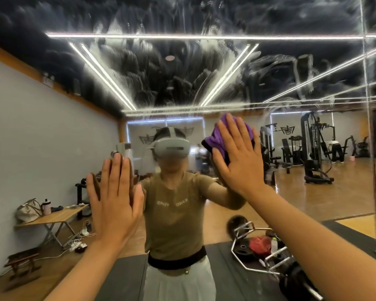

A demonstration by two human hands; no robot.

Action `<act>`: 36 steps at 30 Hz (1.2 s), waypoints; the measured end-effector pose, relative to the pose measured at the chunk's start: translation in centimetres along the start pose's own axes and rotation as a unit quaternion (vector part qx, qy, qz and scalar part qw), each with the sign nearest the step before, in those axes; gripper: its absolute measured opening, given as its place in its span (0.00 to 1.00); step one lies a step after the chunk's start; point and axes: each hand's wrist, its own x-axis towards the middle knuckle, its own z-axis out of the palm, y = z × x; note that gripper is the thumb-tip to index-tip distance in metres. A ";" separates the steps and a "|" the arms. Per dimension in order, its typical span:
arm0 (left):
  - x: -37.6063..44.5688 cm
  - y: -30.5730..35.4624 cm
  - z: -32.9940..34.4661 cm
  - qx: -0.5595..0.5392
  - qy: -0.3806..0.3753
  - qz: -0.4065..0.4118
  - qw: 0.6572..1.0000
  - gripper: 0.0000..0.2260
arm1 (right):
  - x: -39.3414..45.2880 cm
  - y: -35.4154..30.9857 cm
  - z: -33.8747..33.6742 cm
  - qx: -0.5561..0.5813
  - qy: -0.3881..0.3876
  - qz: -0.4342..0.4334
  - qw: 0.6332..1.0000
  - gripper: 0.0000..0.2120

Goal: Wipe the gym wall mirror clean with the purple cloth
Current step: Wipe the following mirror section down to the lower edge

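Note:
The wall mirror (182,68) fills the view, its upper part covered in whitish smears and streaks. My right hand (237,155) presses the bunched purple cloth (217,137) flat against the glass at about head height, fingers straight and spread. My left hand (114,196) rests flat on the mirror lower left, fingers straight and together, holding nothing. The reflection shows the person facing the glass with both palms on it.
A vertical seam (369,127) between mirror panels runs down the right side. At the lower right, a hex barbell with weight plates (267,253) lies on a dark floor mat. Reflected behind are a folding table (52,218), a low bench and gym machines (315,148).

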 end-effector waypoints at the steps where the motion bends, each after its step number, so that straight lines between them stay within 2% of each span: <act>1: 0.0 0.0 0.1 0.002 0.004 -0.001 1.000 0.29 | -1.2 -0.3 0.2 0.007 0.005 0.013 1.000 0.30; 6: -0.1 0.2 0.6 0.007 0.027 -0.004 1.000 0.29 | -10.8 -1.0 1.2 -0.001 -0.005 -0.018 1.000 0.29; 10: -0.1 0.1 0.6 0.001 0.027 -0.004 1.000 0.28 | -18.7 -0.8 1.0 -0.026 -0.060 -0.048 0.997 0.27; 13: -0.2 0.1 0.5 0.003 0.022 -0.006 1.000 0.28 | -21.5 -0.3 0.5 -0.041 -0.094 -0.068 0.992 0.28; 18: -0.1 0.3 0.6 0.006 0.010 -0.006 1.000 0.28 | -19.9 -0.2 -0.3 -0.054 -0.117 -0.074 0.989 0.30; 22: -0.1 0.2 0.6 0.010 0.009 -0.008 1.000 0.28 | -12.6 -0.5 -0.6 -0.029 -0.072 -0.022 0.997 0.29; 28: -0.1 0.5 0.6 0.005 0.008 -0.015 1.000 0.28 | -3.3 0.2 -0.4 -0.006 -0.036 0.006 0.999 0.30; 33: -0.5 0.8 0.8 -0.005 0.017 -0.025 1.000 0.28 | -4.7 -0.3 0.6 0.009 0.004 0.017 1.000 0.29; 36: -1.4 0.9 0.9 -0.007 0.019 -0.014 1.000 0.28 | -9.1 -0.4 0.8 0.005 -0.001 -0.026 1.000 0.29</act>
